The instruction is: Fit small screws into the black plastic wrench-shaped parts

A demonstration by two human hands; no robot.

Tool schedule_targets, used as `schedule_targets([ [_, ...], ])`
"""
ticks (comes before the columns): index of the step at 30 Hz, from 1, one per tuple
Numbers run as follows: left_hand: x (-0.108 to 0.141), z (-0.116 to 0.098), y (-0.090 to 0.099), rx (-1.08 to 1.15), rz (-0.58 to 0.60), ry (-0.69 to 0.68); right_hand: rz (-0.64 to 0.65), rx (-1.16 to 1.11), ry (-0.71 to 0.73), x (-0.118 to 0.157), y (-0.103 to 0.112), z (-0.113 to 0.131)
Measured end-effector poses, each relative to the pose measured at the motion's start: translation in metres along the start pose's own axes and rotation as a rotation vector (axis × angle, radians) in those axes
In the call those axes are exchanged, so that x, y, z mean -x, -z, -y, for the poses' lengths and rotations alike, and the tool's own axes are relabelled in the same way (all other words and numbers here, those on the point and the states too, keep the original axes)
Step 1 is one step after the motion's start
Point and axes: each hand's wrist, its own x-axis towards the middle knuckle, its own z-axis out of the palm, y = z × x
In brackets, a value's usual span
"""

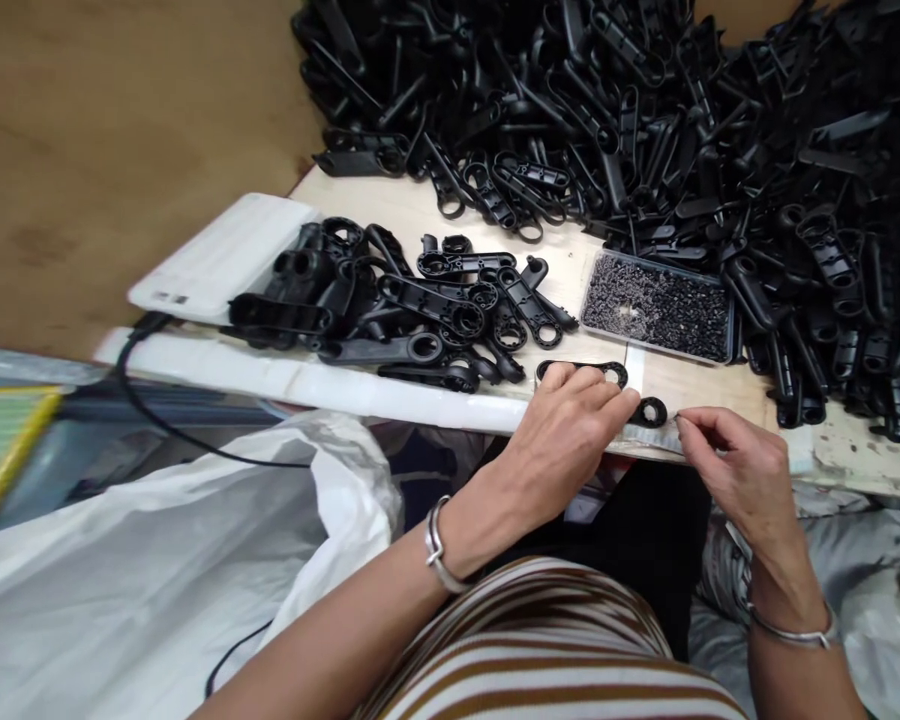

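My left hand (pixel 566 430) is closed over a black plastic lever part at the table's front edge. The part's ring end (pixel 652 412) sticks out to the right of the fingers; the rest is hidden under the hand. Just behind these fingers lies another long black lever part (pixel 613 374), partly covered. To the right of the ring, my right hand (pixel 739 470) makes a pinch with thumb and forefinger. Whatever sits at its fingertips is too small to make out. A clear plastic box (pixel 586 318) of tiny dark pieces stands behind both hands.
A big heap of black plastic parts (pixel 570 100) covers the back and right. Several more lever parts (pixel 420 300) lie left of my hands, against a white box-like device (pixel 232 250) with a black cable (pixel 172 425). White sacking (pixel 157 560) hangs below the padded front edge (pixel 330 385).
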Motion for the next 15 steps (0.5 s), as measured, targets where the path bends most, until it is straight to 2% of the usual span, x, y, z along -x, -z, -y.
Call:
schedule_targets([
  [7,-0.006,-0.016,-0.014,0.045,-0.022,-0.02,-0.007,0.068,-0.024,0.007,0.007,-0.003],
  [15,-0.007,-0.019,-0.024,0.116,-0.013,0.039,0.019,0.144,0.112,0.01,0.003,0.0],
])
